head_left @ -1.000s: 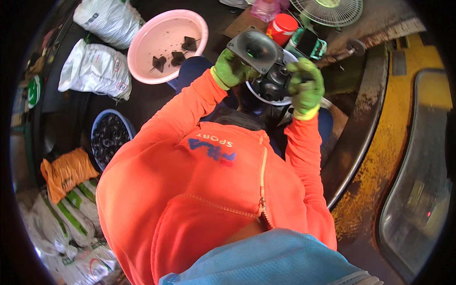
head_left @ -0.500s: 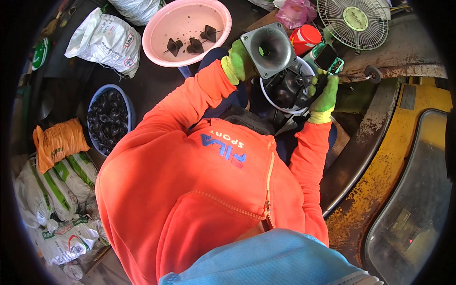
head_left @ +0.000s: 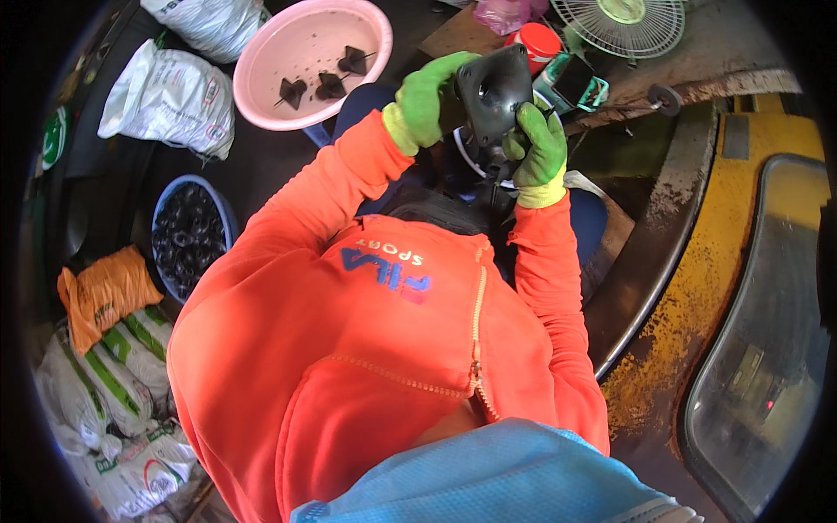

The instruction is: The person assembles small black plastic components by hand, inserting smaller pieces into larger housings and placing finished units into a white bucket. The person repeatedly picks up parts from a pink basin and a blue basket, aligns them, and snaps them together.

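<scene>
My left hand (head_left: 427, 100), in a green and yellow glove, grips a black horn-shaped part (head_left: 493, 91) by its side. The horn's square flange, with holes at the corners, is tilted, and its wide mouth faces up. My right hand (head_left: 540, 148), gloved alike, is closed at the flange's lower right edge, fingertips against it. Whether it also holds some small thing, I cannot make out. Below the horn stands a white-rimmed bucket (head_left: 472, 159) with black parts in it, mostly hidden by the horn and my hands.
A pink basin (head_left: 292, 44) with three black cone-shaped parts stands at the far left. Nearer is a blue basin (head_left: 228, 216) of black pieces. White sacks (head_left: 170, 105) lie around. Beyond the bucket are a red-lidded container (head_left: 539, 39), a phone (head_left: 574, 80) and a fan (head_left: 623, 17). Rusty yellow machinery (head_left: 645, 392) borders the right.
My right hand has moved left from over the bucket's right side to the horn. The horn has tipped in my left hand, its flange now turned more upward. The whole view has shifted slightly.
</scene>
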`<state>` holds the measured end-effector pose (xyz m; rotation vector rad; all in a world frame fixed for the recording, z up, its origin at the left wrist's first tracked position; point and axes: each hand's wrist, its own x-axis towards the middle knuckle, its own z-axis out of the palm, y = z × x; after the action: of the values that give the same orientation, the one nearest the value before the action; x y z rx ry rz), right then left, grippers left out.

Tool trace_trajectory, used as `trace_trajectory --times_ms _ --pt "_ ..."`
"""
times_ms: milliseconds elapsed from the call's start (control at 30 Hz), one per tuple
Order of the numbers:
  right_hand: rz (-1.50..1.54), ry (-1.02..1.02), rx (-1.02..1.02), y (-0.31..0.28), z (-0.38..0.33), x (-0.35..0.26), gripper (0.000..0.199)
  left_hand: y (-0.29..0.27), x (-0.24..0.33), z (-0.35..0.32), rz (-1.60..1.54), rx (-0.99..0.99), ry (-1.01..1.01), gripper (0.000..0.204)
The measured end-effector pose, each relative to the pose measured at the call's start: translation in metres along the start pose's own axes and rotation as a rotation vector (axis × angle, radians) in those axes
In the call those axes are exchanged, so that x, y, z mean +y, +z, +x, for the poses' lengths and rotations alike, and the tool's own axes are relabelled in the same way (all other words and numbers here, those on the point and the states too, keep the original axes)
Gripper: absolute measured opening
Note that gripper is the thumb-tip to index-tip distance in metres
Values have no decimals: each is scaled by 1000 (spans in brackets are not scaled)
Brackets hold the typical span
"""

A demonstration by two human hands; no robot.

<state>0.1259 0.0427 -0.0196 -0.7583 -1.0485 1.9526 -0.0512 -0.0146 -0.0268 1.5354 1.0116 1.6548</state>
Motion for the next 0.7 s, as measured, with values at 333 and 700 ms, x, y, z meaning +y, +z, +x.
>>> trace_trajectory --times_ms 333,700 --pt "78 34 -43 1 -11 8 20 20 9 18 -403 125 -253 59" --pt "124 -190 -28 0 -18 -1 31 25 41 30 738 25 270 63"
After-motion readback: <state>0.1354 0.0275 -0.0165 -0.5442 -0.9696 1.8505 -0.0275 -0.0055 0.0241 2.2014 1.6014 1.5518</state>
